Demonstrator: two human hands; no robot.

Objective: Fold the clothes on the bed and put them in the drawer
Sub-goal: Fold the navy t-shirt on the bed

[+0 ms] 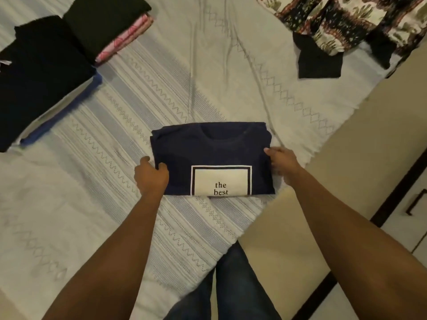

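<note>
A navy T-shirt [208, 153] lies folded into a rectangle on the bed [115, 204], its white printed panel reading "the best" facing up. My left hand [151, 176] grips its left edge, thumb on top and fingers curled under. At the opposite edge my right hand [283, 165] holds the shirt the same way, fingers tucked beneath the fabric. Unfolded patterned clothes [346, 21] with a black piece [320, 63] sit at the far right of the bed.
Two folded stacks rest at the far left: a black and blue pile [39, 77] and a black-over-pink pile [111, 26]. The bed's edge runs diagonally on the right, with beige floor [288, 239] and a dark-trimmed furniture front with a handle [416, 202] beyond. My jeans-clad legs [231, 285] stand at the bed corner.
</note>
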